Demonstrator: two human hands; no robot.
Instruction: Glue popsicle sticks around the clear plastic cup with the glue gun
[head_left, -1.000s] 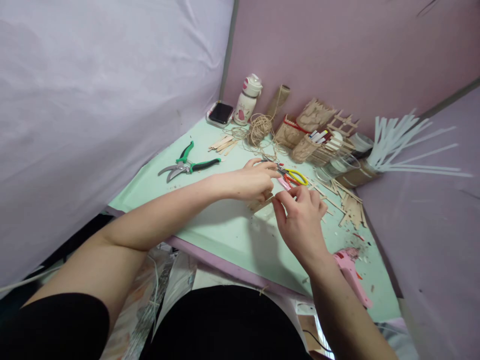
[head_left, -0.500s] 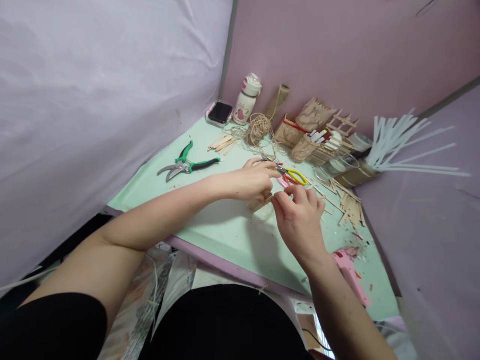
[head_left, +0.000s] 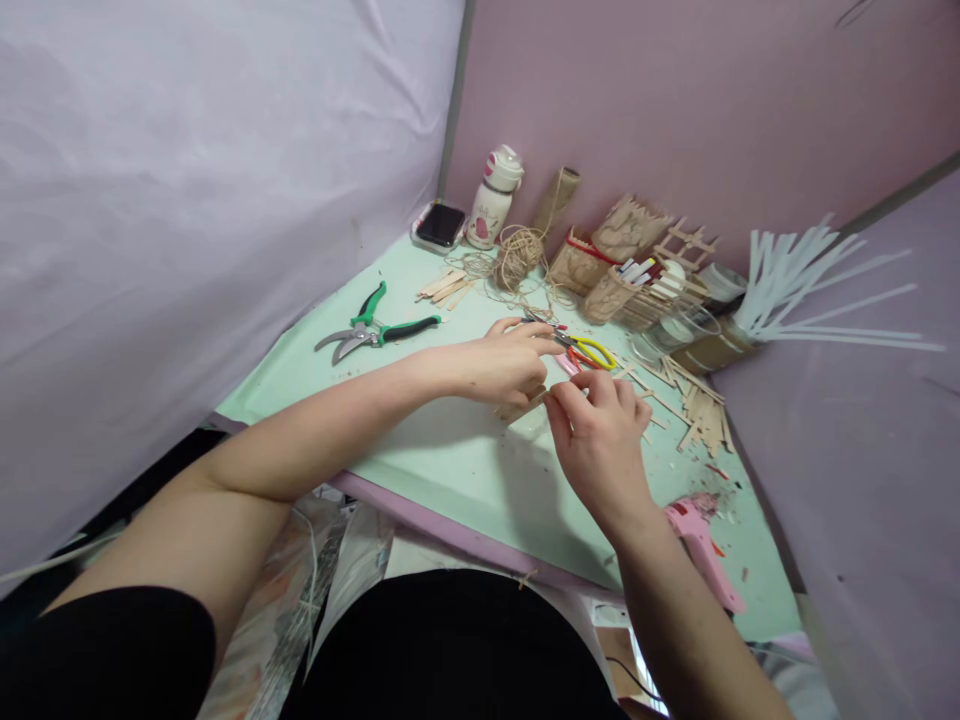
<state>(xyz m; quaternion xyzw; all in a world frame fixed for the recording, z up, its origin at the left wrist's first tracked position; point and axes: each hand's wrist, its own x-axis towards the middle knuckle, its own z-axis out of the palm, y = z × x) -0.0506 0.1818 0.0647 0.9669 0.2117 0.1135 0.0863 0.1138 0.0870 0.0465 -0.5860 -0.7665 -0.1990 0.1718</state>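
My left hand point(head_left: 506, 360) rests on the green table point(head_left: 450, 460), its fingers curled down on a small piece made of flat wooden sticks point(head_left: 525, 404). My right hand point(head_left: 600, 435) meets it from the right, fingertips pinched together at the end of the same piece. What exactly the right fingertips pinch is too small to make out. Just beyond the hands lie yellow-handled scissors point(head_left: 592, 352) and a red-handled tool.
Green-handled pruning shears point(head_left: 375, 328) lie at the left. A pink glue gun point(head_left: 701, 545) sits at the near right. Loose wooden sticks point(head_left: 701, 410), a twine ball point(head_left: 517, 255), a bottle point(head_left: 493, 200), a phone point(head_left: 440, 225), stick-built holders and white strips point(head_left: 810, 300) crowd the back.
Almost nothing differs. My right hand's fingers have shifted very slightly at the stick piece; my left hand stays put.
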